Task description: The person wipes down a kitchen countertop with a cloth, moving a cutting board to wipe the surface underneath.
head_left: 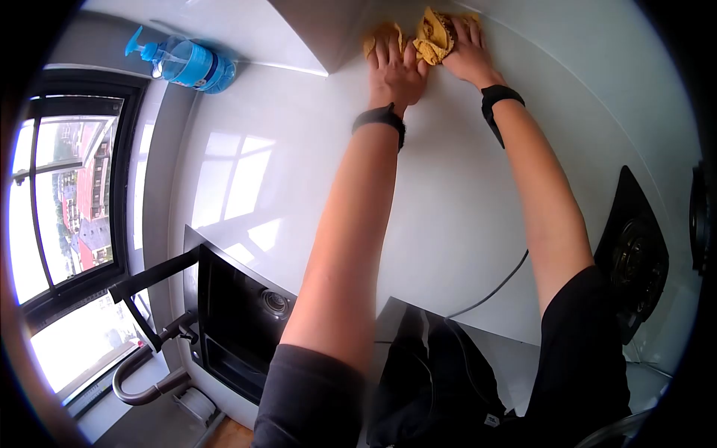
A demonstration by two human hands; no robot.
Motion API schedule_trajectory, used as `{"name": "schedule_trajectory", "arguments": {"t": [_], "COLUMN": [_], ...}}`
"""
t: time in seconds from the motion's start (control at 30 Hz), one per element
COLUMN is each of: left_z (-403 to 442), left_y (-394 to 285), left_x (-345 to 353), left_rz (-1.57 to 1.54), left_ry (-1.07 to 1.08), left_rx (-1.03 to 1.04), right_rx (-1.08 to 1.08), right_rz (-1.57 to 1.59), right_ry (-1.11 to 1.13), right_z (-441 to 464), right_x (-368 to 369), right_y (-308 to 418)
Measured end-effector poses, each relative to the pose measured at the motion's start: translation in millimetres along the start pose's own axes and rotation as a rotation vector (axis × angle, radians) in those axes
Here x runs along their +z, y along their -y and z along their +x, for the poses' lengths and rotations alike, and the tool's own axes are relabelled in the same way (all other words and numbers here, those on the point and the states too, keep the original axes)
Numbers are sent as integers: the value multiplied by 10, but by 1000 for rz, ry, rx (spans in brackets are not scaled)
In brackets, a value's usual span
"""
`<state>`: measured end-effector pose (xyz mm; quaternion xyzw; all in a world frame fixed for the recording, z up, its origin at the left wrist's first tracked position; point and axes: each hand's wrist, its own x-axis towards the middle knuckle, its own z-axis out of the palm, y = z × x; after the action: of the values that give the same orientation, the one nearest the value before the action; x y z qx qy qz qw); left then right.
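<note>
A bunched yellow cleaning cloth (434, 36) lies on the pale countertop (448, 194) at its far end, close to the wall. My left hand (396, 75) presses down on the cloth's left part, its fingers slightly blurred and closed over the fabric. On the right side, my right hand (472, 60) grips the same yellow material, with some of it showing past the fingertips. Whether this is one cloth or two pieces I cannot tell. Black bands circle both wrists.
A blue pump bottle (196, 66) stands at the far left near the window (75, 187). Closer on the left are a black sink (239, 313) and a curved tap (138, 396). A black hob (635, 254) is at the right. A thin cable (493, 290) crosses the counter's front edge.
</note>
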<state>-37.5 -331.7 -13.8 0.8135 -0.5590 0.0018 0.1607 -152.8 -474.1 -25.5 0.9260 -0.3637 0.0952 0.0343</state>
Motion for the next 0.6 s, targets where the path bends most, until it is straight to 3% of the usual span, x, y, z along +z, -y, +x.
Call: {"name": "schedule_trajectory", "arguments": {"t": [0.17, 0.23, 0.33, 0.5, 0.6], "left_z": [-945, -1330, -1776, -2157, -2257], "left_y": [70, 165, 447, 1028, 1318], "left_x": [-219, -458, -686, -990, -1134], "left_rz": [68, 45, 44, -68, -44], "left_ry": [25, 83, 57, 54, 52], "left_rx": [85, 39, -34, -172, -285], "right_rx": [-64, -198, -232, -444, -393], "right_rz": [180, 206, 404, 388, 386], "right_ry": [39, 107, 296, 280, 175], "right_z": [-720, -1007, -1365, -1685, -1534], "right_x": [-155, -209, -552, -720, -617], "right_y": [12, 64, 418, 1639, 2362]}}
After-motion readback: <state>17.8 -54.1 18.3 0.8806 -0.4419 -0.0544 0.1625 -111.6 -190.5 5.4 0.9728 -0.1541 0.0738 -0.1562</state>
